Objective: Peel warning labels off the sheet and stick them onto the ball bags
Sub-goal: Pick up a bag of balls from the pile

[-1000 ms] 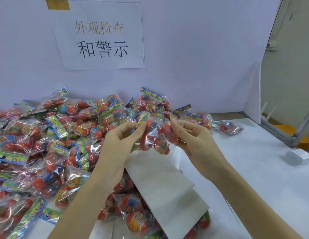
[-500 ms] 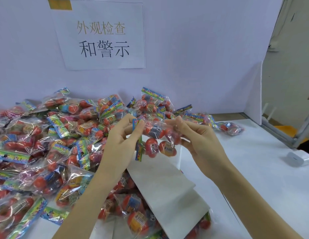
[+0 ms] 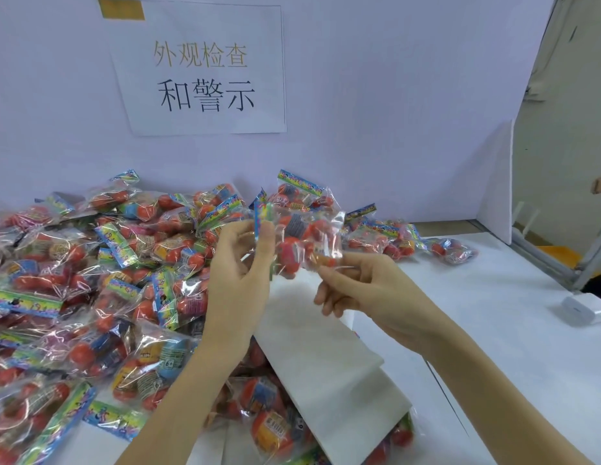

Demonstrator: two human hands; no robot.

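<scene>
A clear ball bag (image 3: 301, 241) with red balls and a colourful header hangs in the air above the table. My left hand (image 3: 240, 273) pinches its header edge between thumb and fingers. My right hand (image 3: 363, 290) sits just below the bag's right corner, fingertips curled together at the plastic; whether a label is between them I cannot tell. Under both hands lies the white label sheet (image 3: 312, 357), resting on other bags. A big pile of ball bags (image 3: 101, 276) covers the table's left half.
A white partition with a printed paper sign (image 3: 205, 68) stands behind the pile. More bags (image 3: 450, 250) trail to the right along it. A small white device (image 3: 577, 308) lies on the white table (image 3: 500, 330) near the right edge.
The bag has been lifted higher and turned, its header now in my left hand. My right hand has slipped from the bag's side down to its lower right corner.
</scene>
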